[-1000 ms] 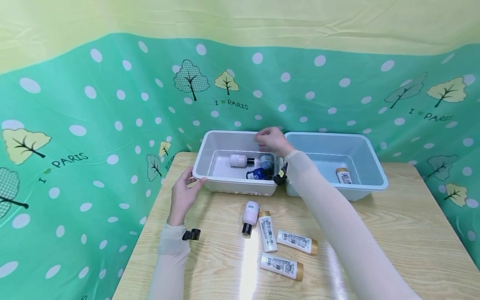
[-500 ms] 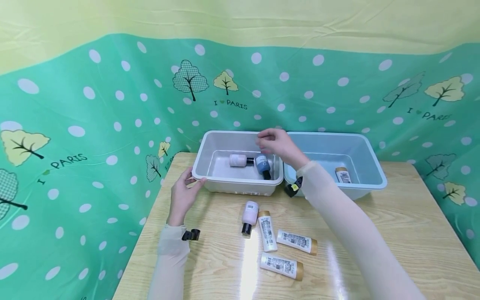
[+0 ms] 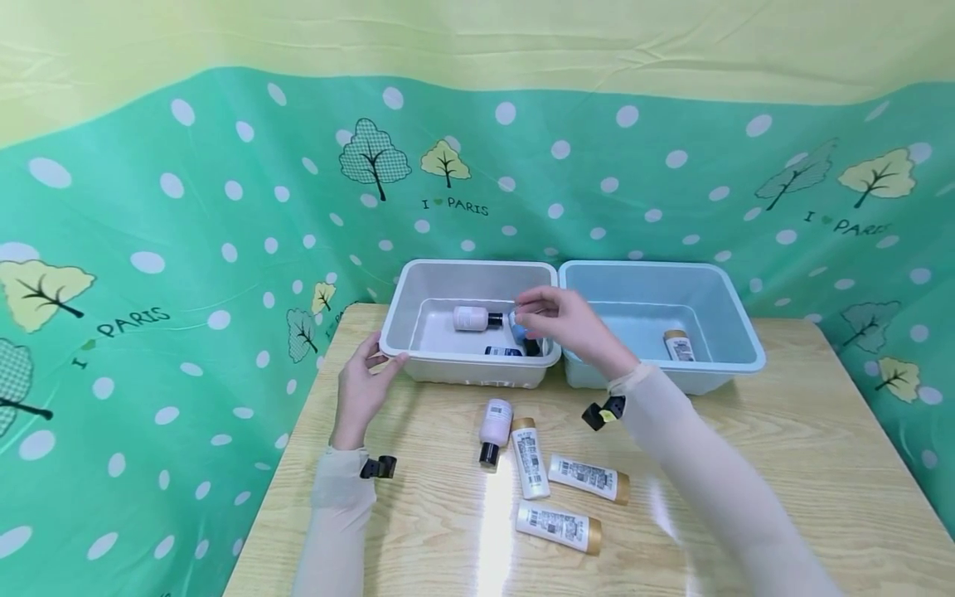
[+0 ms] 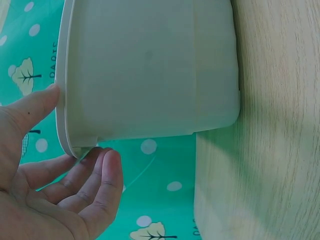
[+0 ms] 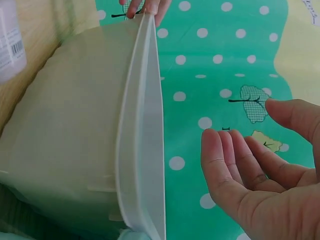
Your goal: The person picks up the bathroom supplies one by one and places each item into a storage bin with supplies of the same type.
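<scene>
My left hand (image 3: 361, 391) grips the front left corner of the greyish-white bin (image 3: 470, 370), thumb on its rim (image 4: 62, 117) and fingers curled around the corner. Over that bin's right end hovers my right hand (image 3: 561, 318), holding nothing, its fingers (image 5: 215, 155) loosely bent. Inside the bin lie a pale pink bottle (image 3: 472, 318) with a black cap and a blue bottle (image 3: 518, 332), partly hidden by my right hand. A dark blue bottle (image 3: 503, 351) shows only partly above the front wall.
A light blue bin (image 3: 656, 319) stands close on the right, with one gold-capped white bottle (image 3: 679, 346) inside. On the table (image 3: 418, 514) lie another pink bottle (image 3: 496, 424) and white gold-capped bottles (image 3: 530, 464), (image 3: 588, 478), (image 3: 555, 527). A patterned curtain (image 3: 597, 199) hangs behind.
My right hand has moved a little toward me, over the bin's right end. The blue bottles have shifted inside the bin. The left hand keeps its place on the corner.
</scene>
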`<state>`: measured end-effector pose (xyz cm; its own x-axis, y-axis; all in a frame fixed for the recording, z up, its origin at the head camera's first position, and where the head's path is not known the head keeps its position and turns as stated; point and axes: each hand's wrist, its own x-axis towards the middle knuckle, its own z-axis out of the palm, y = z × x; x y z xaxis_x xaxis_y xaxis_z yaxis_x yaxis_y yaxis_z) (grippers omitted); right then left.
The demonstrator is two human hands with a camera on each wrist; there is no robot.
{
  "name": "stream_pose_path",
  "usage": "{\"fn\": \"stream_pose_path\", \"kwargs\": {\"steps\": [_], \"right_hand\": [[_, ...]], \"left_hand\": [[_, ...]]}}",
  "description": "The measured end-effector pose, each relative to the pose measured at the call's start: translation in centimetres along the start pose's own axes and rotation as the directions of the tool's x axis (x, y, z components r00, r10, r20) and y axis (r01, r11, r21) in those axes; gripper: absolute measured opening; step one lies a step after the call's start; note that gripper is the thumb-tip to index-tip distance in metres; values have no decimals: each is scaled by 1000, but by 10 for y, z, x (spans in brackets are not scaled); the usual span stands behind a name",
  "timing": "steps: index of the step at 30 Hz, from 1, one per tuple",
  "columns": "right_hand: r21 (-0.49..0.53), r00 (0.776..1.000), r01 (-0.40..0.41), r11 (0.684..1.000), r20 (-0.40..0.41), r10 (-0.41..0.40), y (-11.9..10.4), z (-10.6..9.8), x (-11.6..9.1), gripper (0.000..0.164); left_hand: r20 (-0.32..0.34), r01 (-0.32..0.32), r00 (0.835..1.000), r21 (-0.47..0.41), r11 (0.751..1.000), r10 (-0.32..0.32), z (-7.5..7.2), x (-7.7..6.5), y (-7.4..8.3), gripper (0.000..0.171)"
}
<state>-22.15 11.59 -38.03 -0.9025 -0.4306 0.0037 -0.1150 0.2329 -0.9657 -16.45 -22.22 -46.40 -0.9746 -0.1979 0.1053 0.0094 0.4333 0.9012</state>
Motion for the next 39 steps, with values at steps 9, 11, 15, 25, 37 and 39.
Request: {"fn": "stream_pose_path", "kwargs": {"steps": [9,11,15,25,37,39], "right_hand": [[-69,999,39,997,29,-37,17,11,-27,37],[-89,998,56,994,39,-53,24,14,-32,36],[-91,995,65,994,85,-57,37,22,-41,34],[-156,984,120,980,146,-97,67,45,-51,27],[-223,991,0,975,130,30,105,66,-44,40],[-241,990,-17,970,130,50,110,68,-41,42]], "left_hand": [[-1,-2,1000,4,1000,2,1,-1,0,76],[0,1,1000,2,1000,-1,1,-1,1,76],[-2,7,1000,0,1000,-7,1,-1,0,78],[-1,12,1000,3,1000,-12,0,-1,-1,76],[-1,16,1000,-4,1000,-16,1,-1,-1,75],[3,18,1000,-4,1000,-18,1,-1,-2,76]]}}
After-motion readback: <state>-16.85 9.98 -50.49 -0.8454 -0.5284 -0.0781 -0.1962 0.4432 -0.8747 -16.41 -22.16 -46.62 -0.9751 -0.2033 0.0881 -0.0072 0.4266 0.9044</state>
